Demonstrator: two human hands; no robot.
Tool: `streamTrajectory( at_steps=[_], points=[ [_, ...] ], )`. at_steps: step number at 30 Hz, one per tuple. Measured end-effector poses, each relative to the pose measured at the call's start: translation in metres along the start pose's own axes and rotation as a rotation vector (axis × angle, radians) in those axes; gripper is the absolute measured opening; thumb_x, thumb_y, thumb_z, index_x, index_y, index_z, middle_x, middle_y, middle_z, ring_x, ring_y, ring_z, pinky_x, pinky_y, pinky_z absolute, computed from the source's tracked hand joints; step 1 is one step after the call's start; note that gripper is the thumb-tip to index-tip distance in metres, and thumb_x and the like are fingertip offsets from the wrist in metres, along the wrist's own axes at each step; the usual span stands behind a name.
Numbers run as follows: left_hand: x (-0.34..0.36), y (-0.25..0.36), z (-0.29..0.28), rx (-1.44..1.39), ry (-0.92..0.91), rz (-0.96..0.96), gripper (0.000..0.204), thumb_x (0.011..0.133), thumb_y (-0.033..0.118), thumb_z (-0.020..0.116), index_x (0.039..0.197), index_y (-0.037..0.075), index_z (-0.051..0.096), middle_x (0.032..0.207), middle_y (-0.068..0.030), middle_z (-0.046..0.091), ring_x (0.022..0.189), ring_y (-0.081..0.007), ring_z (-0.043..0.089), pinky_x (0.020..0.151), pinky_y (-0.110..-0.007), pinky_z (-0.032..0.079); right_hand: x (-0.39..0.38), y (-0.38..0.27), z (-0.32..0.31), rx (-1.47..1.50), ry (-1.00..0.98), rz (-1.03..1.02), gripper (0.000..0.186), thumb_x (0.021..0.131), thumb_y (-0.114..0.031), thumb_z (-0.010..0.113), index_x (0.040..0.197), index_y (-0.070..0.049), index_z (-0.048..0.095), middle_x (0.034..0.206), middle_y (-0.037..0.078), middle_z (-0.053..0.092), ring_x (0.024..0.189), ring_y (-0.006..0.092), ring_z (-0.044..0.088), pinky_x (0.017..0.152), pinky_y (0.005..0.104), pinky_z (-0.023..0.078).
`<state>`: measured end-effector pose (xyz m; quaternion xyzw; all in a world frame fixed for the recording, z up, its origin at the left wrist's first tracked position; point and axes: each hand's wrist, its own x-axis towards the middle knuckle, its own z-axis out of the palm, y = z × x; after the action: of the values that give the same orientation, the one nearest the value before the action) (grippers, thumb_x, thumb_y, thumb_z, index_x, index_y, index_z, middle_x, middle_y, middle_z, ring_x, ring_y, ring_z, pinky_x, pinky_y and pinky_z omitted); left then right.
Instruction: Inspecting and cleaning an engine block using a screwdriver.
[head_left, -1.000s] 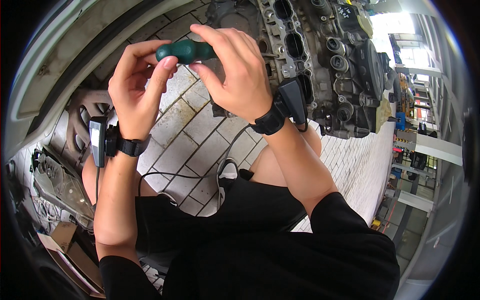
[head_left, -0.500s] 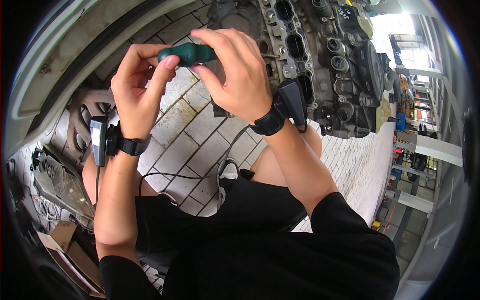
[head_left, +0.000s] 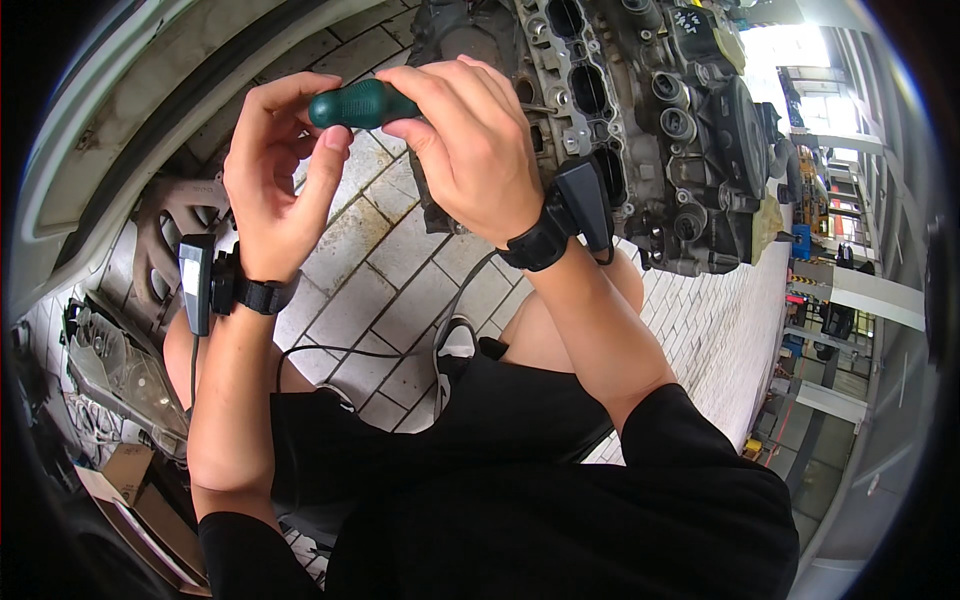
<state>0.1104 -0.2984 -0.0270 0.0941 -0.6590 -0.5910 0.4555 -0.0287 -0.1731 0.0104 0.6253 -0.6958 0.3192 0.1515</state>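
Observation:
A dark green, ribbed tool handle (head_left: 352, 104) with a rounded butt end lies roughly level between my hands. The fingers and thumb of my right hand (head_left: 470, 140) close round its right part. Any shaft beyond the handle is hidden by that hand, so the tool's kind does not show. At the rounded end, my left hand (head_left: 280, 165) is open, index finger above the handle and thumb just below it. Its other fingers are curled loosely behind. Right of my right hand sits a metal engine (head_left: 640, 130) with open ports, close to my fingers and wrist.
White brick-like tiles (head_left: 370, 270) cover the floor. A pale curved car body panel (head_left: 120, 110) arches at upper left. On the left lie a rusty metal part (head_left: 165, 230), a headlight unit (head_left: 115, 360) and a cardboard box (head_left: 140, 510). A cable (head_left: 390, 354) links my wrist devices.
My left finger and thumb have spread away from the handle's end. The handle has turned and shifted slightly left, and my right fingers have closed further round it.

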Motion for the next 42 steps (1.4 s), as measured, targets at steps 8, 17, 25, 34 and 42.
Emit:
streamTrajectory(
  at_steps=[8,17,25,34,42],
  points=[
    [-0.001,-0.003,-0.015,-0.002,-0.102,-0.244,0.025,0.103,0.002,0.060,0.127,-0.003,0.057,0.088,-0.0072,0.066,0.068,-0.0069,0.055,0.058,-0.019,0.042,0.001,-0.001,-0.001,0.039,0.011,0.005,0.033,0.087,-0.015,0.074,0.118,-0.010,0.066,0.104,0.006,0.067,0.100,0.0282,0.065,0.104,0.0484,0.044],
    [0.002,0.002,-0.010,-0.041,-0.083,-0.225,0.025,0.103,0.007,0.062,0.125,-0.004,0.059,0.087,-0.0063,0.065,0.068,-0.0066,0.055,0.058,-0.019,0.042,0.001,-0.006,0.001,0.001,0.012,0.028,0.036,0.087,-0.016,0.075,0.121,-0.012,0.065,0.103,0.005,0.067,0.101,0.0267,0.065,0.106,0.0482,0.043],
    [0.001,0.005,-0.007,-0.046,-0.060,-0.189,0.022,0.102,0.011,0.065,0.118,-0.003,0.061,0.086,-0.0055,0.066,0.070,-0.0056,0.057,0.057,-0.020,0.043,-0.002,0.001,-0.001,-0.011,-0.022,0.011,0.037,0.086,-0.018,0.076,0.120,-0.012,0.066,0.105,0.005,0.066,0.102,0.0263,0.064,0.106,0.0492,0.042],
    [-0.002,-0.004,-0.017,-0.069,-0.092,-0.231,0.021,0.102,0.008,0.063,0.120,-0.003,0.061,0.089,-0.0063,0.067,0.071,-0.0064,0.058,0.058,-0.020,0.045,0.002,-0.008,0.000,0.051,0.029,0.066,0.038,0.084,-0.013,0.076,0.121,-0.013,0.066,0.103,0.003,0.067,0.103,0.0244,0.064,0.106,0.0484,0.042],
    [0.001,0.003,-0.006,-0.025,-0.058,-0.054,0.022,0.104,0.005,0.061,0.123,-0.005,0.058,0.092,-0.0089,0.067,0.073,-0.0085,0.059,0.060,-0.021,0.045,-0.002,-0.002,0.002,-0.015,0.002,0.034,0.042,0.082,-0.011,0.076,0.123,-0.014,0.065,0.103,0.003,0.067,0.102,0.0245,0.065,0.107,0.0478,0.042]
  ],
)
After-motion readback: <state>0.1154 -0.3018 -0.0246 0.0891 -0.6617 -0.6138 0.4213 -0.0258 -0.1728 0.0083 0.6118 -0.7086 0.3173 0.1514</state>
